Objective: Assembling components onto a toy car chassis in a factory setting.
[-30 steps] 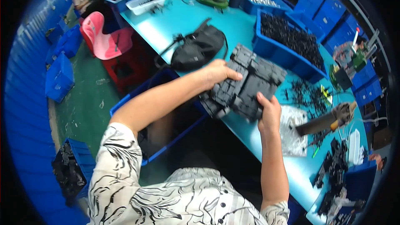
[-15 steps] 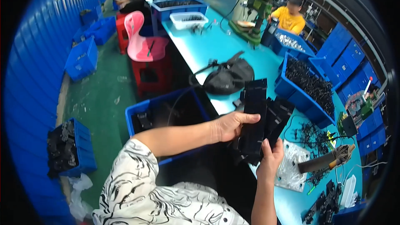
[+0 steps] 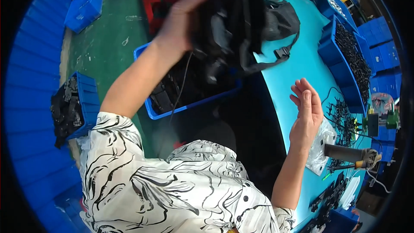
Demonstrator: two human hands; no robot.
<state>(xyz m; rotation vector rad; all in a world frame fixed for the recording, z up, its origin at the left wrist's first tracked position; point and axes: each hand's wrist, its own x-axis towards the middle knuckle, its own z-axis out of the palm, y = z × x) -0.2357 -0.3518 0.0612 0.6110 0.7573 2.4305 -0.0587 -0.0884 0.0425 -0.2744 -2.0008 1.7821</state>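
Note:
A bunch of long black plastic parts [image 3: 226,13], smeared by motion, is gripped along its left side by my left hand [image 3: 177,23]. They hang over the floor-level blue crate [image 3: 196,105], where more black parts [image 3: 161,97] lie. Part of that crate is hidden behind my arm and the parts. My right hand [image 3: 307,114] is raised by the table edge, fingers extended and nothing in it. Beyond the held parts, a black bag [image 3: 282,19] rests on the turquoise table [image 3: 278,99], its buckled strap trailing near the edge.
Right of my right hand are a clear plastic bag [image 3: 319,149], scattered small black pieces [image 3: 343,123] and a tool with a wrapped handle [image 3: 345,154]. A blue bin [image 3: 340,62] of black pieces stands farther back. Another filled blue crate [image 3: 88,99] is by the left wall.
My left hand has carried the black parts off the table side, left and over the floor crate. My right hand has let go of them and opened. The view has tilted downward.

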